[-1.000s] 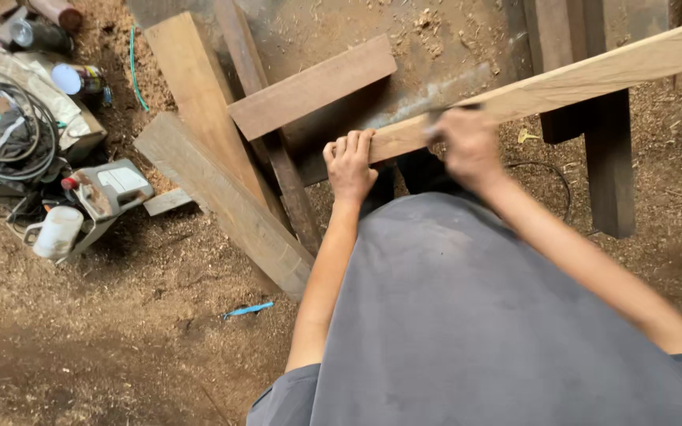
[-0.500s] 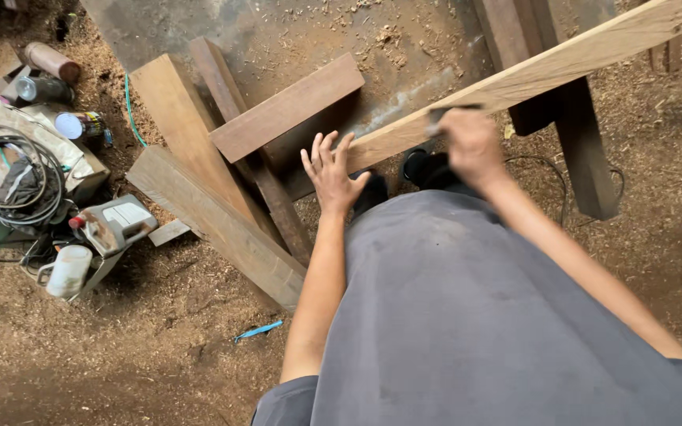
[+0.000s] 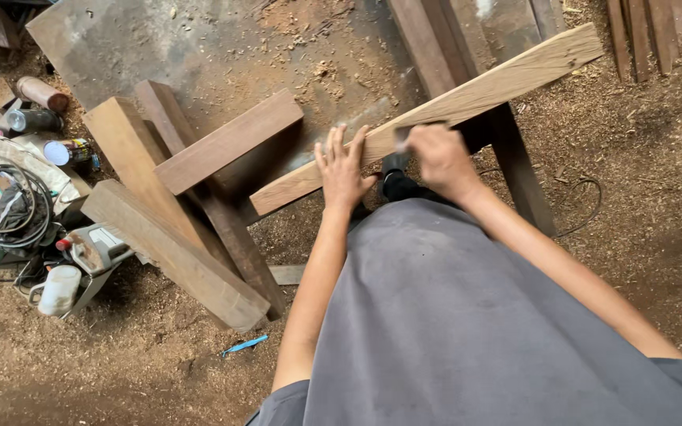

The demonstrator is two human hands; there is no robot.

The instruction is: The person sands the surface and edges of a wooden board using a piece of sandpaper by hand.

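Left hand pressed flat on the long pale plank, fingers spread wide, palm down near the plank's lower end, gripping nothing. Right hand just beside it, curled shut on a small dark tool at the plank's upper edge; blurred, so kind of tool not clear. Plank lying slantwise across a dark trestle, low end toward the left, high end up right. Step in hand, by the look of it: working or marking that edge, with the flat hand as the steadying one. Next move likely calling for firm downward pressure from the left and an even run along the edge. Farther out: thick boards leaning in a stack, a power tool, coiled cable, spray cans, sawdust floor.
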